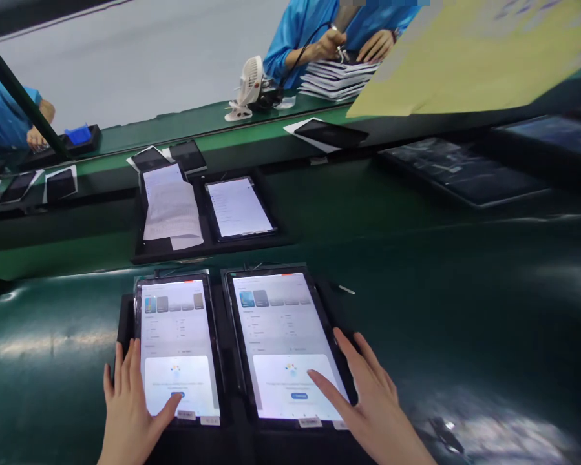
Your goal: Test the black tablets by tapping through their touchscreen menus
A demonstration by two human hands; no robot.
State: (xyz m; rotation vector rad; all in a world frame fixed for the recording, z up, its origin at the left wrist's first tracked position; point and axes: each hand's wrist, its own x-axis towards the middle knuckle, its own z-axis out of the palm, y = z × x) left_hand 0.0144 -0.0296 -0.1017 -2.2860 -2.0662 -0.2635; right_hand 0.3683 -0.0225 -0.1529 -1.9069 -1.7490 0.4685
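Observation:
Two lit tablets lie side by side in a dark tray [234,413] on the green bench. On the left tablet [178,339] my left hand [132,407] rests along the left edge, fingers stretched out, its thumb over a blue button near the bottom of the screen. Beside the right tablet [280,336] is my right hand [365,387], with its fingers along the right edge and its thumb above the screen, close to a similar blue button. Both screens show much the same page with a white pop-up panel. Neither hand grips anything.
Behind stands another tray with a lit tablet [239,206] and a printed paper sheet [174,213]. A yellow sheet [479,58] hangs at upper right, above dark tablets [464,171]. Across the bench, co-workers in blue sit near a white clip fan [249,84] and stacked sheets [336,79].

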